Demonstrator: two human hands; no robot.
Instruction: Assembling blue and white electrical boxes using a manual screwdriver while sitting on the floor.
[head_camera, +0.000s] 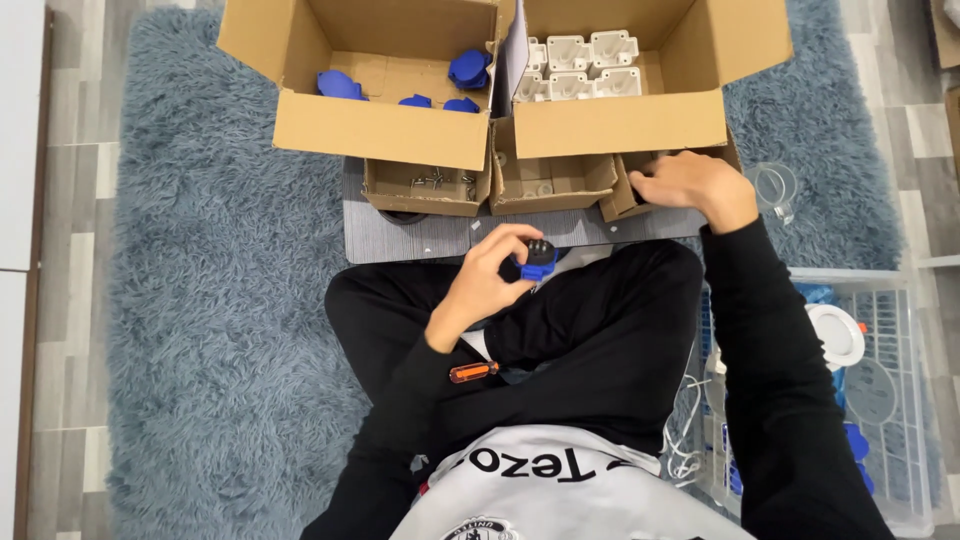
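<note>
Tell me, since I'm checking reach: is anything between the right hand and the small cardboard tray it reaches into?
Nothing visible: the right hand already rests at the small cardboard tray.

The person wears a black long-sleeved top; both sleeves end at the wrists, leaving the left hand (490, 272) and right hand (695, 183) bare. Black trousers cover the legs. A white garment with black lettering and a round emblem lies over the torso.

Soft, even indoor light fills the frame; shadows stay faint, focus sharp, slight wide-angle bending at the edges.
</note>
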